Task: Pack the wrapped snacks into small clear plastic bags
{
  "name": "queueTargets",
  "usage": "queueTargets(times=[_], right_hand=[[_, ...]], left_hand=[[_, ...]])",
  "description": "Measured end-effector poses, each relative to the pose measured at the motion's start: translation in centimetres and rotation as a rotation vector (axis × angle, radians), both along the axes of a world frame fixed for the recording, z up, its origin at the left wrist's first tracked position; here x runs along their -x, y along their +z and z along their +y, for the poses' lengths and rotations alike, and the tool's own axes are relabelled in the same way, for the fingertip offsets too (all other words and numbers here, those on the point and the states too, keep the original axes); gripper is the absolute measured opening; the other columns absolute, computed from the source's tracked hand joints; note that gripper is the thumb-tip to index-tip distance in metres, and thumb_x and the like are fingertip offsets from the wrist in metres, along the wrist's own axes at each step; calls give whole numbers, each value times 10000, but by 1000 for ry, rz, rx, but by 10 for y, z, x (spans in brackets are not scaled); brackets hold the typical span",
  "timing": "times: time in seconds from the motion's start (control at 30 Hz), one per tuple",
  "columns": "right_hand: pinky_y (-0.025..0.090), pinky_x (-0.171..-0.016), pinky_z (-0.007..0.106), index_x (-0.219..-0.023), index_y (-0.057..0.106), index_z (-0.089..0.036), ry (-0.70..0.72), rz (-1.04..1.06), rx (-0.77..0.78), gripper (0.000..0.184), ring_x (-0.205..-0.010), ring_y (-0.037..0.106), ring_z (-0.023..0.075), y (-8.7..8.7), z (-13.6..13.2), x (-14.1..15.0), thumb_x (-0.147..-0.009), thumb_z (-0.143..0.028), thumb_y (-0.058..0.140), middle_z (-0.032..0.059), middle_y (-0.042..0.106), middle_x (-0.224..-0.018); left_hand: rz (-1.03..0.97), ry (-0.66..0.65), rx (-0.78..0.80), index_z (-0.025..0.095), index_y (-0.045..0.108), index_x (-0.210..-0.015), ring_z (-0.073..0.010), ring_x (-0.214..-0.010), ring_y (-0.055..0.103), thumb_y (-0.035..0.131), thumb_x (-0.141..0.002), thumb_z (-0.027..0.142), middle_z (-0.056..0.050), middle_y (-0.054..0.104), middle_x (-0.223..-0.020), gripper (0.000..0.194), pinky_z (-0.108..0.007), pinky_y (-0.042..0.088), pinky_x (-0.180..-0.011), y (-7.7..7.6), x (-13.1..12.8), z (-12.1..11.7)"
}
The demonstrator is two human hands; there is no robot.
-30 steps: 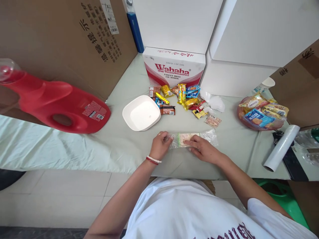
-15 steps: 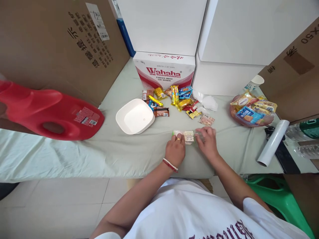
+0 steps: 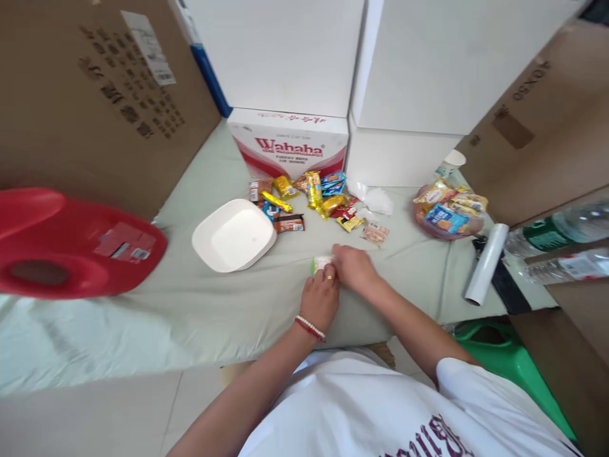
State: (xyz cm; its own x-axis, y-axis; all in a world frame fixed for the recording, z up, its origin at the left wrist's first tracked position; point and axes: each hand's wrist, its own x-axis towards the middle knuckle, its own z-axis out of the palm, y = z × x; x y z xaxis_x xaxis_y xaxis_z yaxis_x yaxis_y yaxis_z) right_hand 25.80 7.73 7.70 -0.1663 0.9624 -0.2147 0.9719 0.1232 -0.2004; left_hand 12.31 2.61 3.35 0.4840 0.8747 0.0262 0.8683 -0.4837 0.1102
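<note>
A small snack packet (image 3: 321, 261) with a green edge lies on the cloth in front of me, clear plastic around it. My left hand (image 3: 322, 297), with a ring and a beaded bracelet, presses its bent fingers onto the packet's near side, holding it down. From the right, my right hand (image 3: 356, 270) is closed at the packet's right end, its fingertips touching those of the left. Most of the packet is hidden under both hands. To the left of it stands a white plastic bowl (image 3: 233, 236) with nothing inside.
Several wrapped snacks (image 3: 313, 189) lie before the Wahaha box (image 3: 288, 145). At right are a bowl of snacks (image 3: 447, 219), a white roll (image 3: 486, 263), plastic bottles (image 3: 564, 230) and a paper cup (image 3: 451, 162). A red jug (image 3: 78, 244) stands left.
My right hand has moved left over the packet's right end and closed there, against the left hand. The packet's loose plastic end, spread out earlier, is now covered. The view has shifted right.
</note>
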Motion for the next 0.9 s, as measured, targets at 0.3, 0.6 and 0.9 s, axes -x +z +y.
queueTargets(times=[0.3,0.6,0.9], right_hand=[[461,-779,317,-1139,561,-184,95,60,-2,202,-968,631,239,-20,-14,8,-1015,-162,403,114,633,-1117],[465,-891,364,-1099,584,-143,-32,333,-1,197,-1018,598,258,-17,-29,7,-973,-133,434,156,641,-1109],[436,-1091,396,-1348,555,-260,-337,1343,112,461,-1253,592,225,-17,-92,-46,-1034,-559,400,70,662,-1298]], left_hand=[[-560,365,0,186,637,-1316,-266,-1071,653,485,-971,341,-136,669,-1202,407,-383,531,-887,-23,32,28],[-510,406,73,219,532,-821,-269,-891,586,566,-892,364,-69,597,-856,165,-395,497,-778,-14,21,35],[-719,-226,8,216,521,-1079,-291,-1012,586,548,-874,225,-121,592,-1038,206,-469,518,-877,20,-32,-17]])
